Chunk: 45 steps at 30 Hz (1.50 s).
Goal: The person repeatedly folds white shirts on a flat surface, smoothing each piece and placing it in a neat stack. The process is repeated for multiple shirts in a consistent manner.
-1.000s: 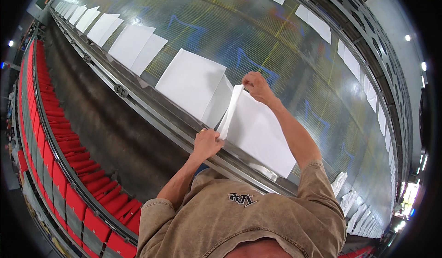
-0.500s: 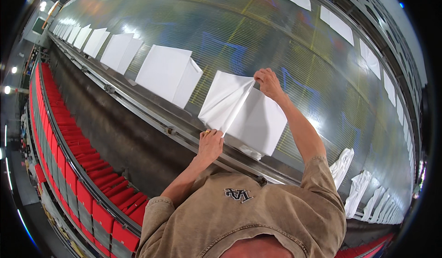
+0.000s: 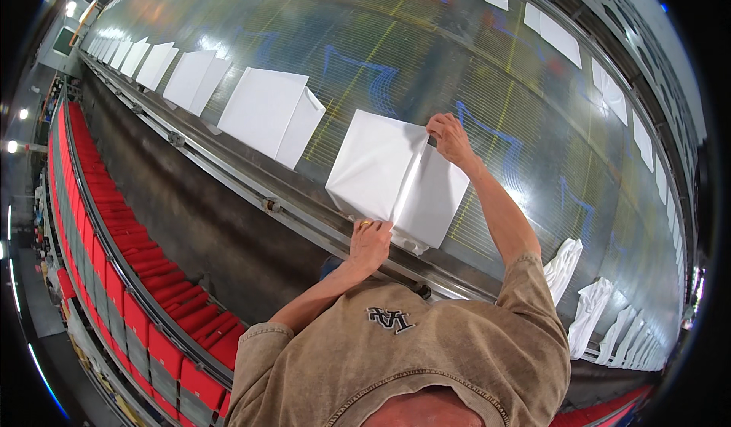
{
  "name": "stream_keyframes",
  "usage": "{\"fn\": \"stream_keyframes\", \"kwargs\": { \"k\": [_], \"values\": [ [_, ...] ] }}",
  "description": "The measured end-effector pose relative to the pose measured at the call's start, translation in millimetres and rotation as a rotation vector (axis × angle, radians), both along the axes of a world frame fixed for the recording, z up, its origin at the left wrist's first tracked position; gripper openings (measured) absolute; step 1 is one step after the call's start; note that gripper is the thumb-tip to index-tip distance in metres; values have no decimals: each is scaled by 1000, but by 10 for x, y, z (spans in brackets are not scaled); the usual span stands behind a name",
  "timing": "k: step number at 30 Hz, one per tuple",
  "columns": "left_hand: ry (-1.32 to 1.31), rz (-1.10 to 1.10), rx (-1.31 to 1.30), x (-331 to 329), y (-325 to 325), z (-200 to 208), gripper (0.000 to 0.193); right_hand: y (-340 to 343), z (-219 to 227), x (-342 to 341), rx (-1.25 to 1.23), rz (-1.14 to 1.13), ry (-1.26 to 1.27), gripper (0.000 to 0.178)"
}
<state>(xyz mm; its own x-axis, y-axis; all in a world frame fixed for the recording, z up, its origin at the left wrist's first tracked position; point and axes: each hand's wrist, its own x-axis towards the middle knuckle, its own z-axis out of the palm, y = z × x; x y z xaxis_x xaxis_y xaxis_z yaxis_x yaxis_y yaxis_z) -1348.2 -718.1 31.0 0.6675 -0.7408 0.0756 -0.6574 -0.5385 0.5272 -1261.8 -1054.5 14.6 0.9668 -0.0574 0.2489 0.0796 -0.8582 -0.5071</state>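
Your right hand (image 3: 451, 137) pinches the far edge of the white cloth (image 3: 373, 160), folded on the table (image 3: 426, 61); your left (image 3: 370, 246) grips its near edge. Dark lettering (image 3: 389, 319) marks your shirt (image 3: 464, 343).

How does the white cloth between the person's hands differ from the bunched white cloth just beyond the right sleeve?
The held cloth is spread broad and fairly flat; the bunched cloth is gathered narrow and creased. The left hand and right hand grip the held cloth; neither touches the bunched cloth. Both are white, on the table.
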Motion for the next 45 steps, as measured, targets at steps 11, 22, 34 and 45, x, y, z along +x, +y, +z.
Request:
{"fn": "stream_keyframes", "kwargs": {
  "k": [11, 22, 34, 45],
  "values": [
    [38, -58, -68, 14, 25, -5, 19, 203, 52, -72, -154, -131, 183, 13],
    [121, -70, -209, 72, 57, -47, 11, 1145, -298, -114, -262, -246, 116, 80],
    [-173, 305, -158, 973, 886, 213, 22, 2073, -34, 1007, -259, 138, -26, 71],
    [-188, 293, -174, 1012, 910, 87, 21, 1155, -105, 1285, -231, -339, 94, 65]
  ]
}}
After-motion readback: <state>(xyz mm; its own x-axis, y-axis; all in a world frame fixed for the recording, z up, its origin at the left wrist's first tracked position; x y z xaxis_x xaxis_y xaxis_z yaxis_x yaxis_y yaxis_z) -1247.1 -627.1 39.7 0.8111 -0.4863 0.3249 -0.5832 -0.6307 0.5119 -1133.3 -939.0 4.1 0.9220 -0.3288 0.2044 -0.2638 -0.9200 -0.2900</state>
